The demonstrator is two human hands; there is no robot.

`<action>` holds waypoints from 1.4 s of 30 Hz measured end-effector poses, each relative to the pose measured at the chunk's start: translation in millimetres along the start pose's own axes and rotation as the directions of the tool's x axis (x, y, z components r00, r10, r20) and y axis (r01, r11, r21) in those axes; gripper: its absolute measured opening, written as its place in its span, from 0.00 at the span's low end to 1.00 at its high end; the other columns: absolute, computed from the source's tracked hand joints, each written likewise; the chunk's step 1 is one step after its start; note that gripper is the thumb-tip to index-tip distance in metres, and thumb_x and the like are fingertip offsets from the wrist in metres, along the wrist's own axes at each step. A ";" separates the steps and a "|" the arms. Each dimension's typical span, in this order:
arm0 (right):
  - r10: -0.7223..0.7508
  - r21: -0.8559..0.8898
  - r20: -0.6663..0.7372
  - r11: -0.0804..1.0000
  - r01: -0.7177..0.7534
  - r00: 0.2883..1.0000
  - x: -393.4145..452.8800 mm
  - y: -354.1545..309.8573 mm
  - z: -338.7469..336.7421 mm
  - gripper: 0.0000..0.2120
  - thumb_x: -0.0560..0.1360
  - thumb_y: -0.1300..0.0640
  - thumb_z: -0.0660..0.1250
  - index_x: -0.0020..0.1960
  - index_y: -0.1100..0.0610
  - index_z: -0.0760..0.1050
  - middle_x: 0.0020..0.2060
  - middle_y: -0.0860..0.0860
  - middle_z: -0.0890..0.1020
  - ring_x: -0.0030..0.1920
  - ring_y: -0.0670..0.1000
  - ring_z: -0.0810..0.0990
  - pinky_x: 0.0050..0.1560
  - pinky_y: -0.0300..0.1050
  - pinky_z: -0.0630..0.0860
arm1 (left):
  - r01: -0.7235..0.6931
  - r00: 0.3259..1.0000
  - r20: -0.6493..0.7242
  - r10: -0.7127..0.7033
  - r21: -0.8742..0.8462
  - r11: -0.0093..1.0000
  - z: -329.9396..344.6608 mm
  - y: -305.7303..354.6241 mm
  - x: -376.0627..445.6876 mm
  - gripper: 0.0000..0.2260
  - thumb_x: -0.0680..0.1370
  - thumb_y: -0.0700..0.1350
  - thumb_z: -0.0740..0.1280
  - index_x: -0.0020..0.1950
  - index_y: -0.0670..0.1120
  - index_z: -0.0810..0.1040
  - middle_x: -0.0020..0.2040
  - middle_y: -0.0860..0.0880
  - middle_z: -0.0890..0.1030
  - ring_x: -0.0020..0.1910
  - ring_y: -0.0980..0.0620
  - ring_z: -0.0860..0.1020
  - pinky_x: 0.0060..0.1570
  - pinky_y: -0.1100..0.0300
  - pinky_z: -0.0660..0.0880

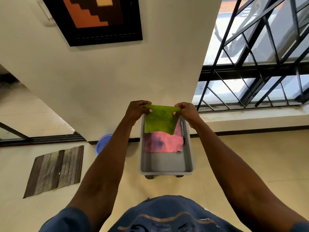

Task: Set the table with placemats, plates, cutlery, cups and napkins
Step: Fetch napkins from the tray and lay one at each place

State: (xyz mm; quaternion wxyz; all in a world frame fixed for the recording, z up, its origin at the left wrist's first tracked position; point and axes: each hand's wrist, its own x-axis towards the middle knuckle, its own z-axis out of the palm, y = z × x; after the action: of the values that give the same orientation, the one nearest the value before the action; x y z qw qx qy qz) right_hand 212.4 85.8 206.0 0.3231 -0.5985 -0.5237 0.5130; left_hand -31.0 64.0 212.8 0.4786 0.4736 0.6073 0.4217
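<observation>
While pinched at its top corners by left hand (138,111) and right hand (185,112), green napkin (160,119) hanging flat, downward.

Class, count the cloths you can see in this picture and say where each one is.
3. A green cloth pinched at its top corners by both hands; a pink cloth in the grey bin; a teal cloth's edge beside it. More may lie underneath.
</observation>
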 end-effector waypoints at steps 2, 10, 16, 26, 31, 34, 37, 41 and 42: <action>-0.036 -0.102 -0.051 0.994 0.031 0.998 -0.3 -4.1 2.9 0.12 0.69 0.67 0.74 0.51 0.58 0.80 0.45 0.54 0.81 0.45 0.50 0.77 0.44 0.44 0.74 | -0.013 1.000 -0.006 0.013 0.032 0.999 0.7 2.3 0.5 0.18 0.68 0.31 0.76 0.57 0.35 0.81 0.42 0.46 0.81 0.40 0.55 0.79 0.39 0.69 0.77; 0.094 0.445 -0.005 0.892 -0.082 0.996 3.8 -9.4 4.3 0.10 0.72 0.69 0.70 0.48 0.56 0.78 0.41 0.54 0.81 0.43 0.52 0.79 0.43 0.42 0.77 | -0.027 0.998 -0.057 0.028 0.007 1.000 -2.3 12.4 0.6 0.17 0.69 0.29 0.75 0.56 0.32 0.80 0.41 0.43 0.80 0.37 0.55 0.78 0.36 0.69 0.77; 0.080 0.492 -0.031 0.869 -0.054 0.996 3.4 -18.7 2.1 0.17 0.75 0.70 0.67 0.60 0.55 0.75 0.40 0.55 0.80 0.40 0.50 0.78 0.43 0.44 0.78 | 0.023 0.997 -0.068 -0.034 -0.152 0.988 -5.3 17.2 -1.7 0.13 0.72 0.32 0.72 0.56 0.40 0.80 0.42 0.44 0.78 0.40 0.51 0.79 0.39 0.64 0.79; 0.085 0.538 0.042 0.838 -0.094 0.995 10.1 -45.3 1.3 0.18 0.72 0.70 0.69 0.57 0.54 0.76 0.43 0.54 0.82 0.44 0.50 0.80 0.43 0.42 0.75 | -0.006 0.994 -0.105 -0.017 -0.221 0.975 -11.3 32.8 3.5 0.11 0.72 0.31 0.72 0.51 0.44 0.81 0.40 0.45 0.78 0.40 0.50 0.79 0.42 0.60 0.80; 0.051 0.308 -0.063 0.951 -0.029 0.997 15.9 -51.9 -1.2 0.13 0.72 0.70 0.69 0.51 0.55 0.79 0.46 0.55 0.81 0.46 0.52 0.77 0.44 0.42 0.71 | -0.039 0.996 -0.085 0.021 -0.216 0.976 -13.1 37.7 6.5 0.15 0.71 0.29 0.72 0.56 0.39 0.81 0.41 0.44 0.81 0.41 0.51 0.81 0.45 0.62 0.80; -0.008 0.230 -0.095 0.973 0.030 0.995 19.8 -53.0 -2.3 0.14 0.70 0.73 0.69 0.48 0.57 0.79 0.46 0.56 0.79 0.47 0.53 0.76 0.46 0.43 0.73 | -0.068 0.994 -0.093 0.050 -0.191 0.979 -12.1 40.5 7.1 0.17 0.70 0.26 0.71 0.58 0.36 0.80 0.41 0.44 0.81 0.41 0.52 0.81 0.46 0.62 0.80; -0.075 0.122 -0.111 0.989 0.088 0.991 18.7 -53.8 -2.7 0.16 0.68 0.75 0.68 0.51 0.60 0.78 0.46 0.56 0.79 0.47 0.52 0.77 0.44 0.40 0.74 | -0.088 0.990 -0.124 0.073 -0.118 0.989 -11.1 38.3 10.8 0.17 0.69 0.26 0.71 0.56 0.36 0.80 0.42 0.42 0.80 0.42 0.50 0.79 0.48 0.60 0.79; -0.163 -0.071 -0.153 0.986 0.154 0.975 14.2 -54.1 1.6 0.13 0.69 0.73 0.66 0.48 0.58 0.79 0.41 0.52 0.80 0.44 0.51 0.77 0.44 0.43 0.74 | -0.133 0.979 -0.157 0.133 0.015 0.991 -7.0 36.2 12.6 0.14 0.69 0.28 0.72 0.51 0.39 0.82 0.40 0.45 0.80 0.42 0.49 0.77 0.45 0.59 0.76; -0.180 -0.117 -0.165 0.980 0.161 0.970 14.5 -53.7 2.6 0.12 0.70 0.71 0.66 0.46 0.57 0.79 0.40 0.52 0.80 0.44 0.52 0.78 0.45 0.45 0.75 | -0.150 0.975 -0.157 0.158 0.059 0.987 -5.8 35.8 12.4 0.12 0.69 0.29 0.72 0.50 0.40 0.82 0.39 0.47 0.80 0.42 0.49 0.77 0.45 0.59 0.75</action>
State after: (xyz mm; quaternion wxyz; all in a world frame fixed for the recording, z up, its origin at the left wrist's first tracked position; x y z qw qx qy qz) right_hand 193.0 112.4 250.9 0.3795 -0.6098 -0.5686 0.4010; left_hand -31.8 82.8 246.2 0.3828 0.4947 0.6152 0.4799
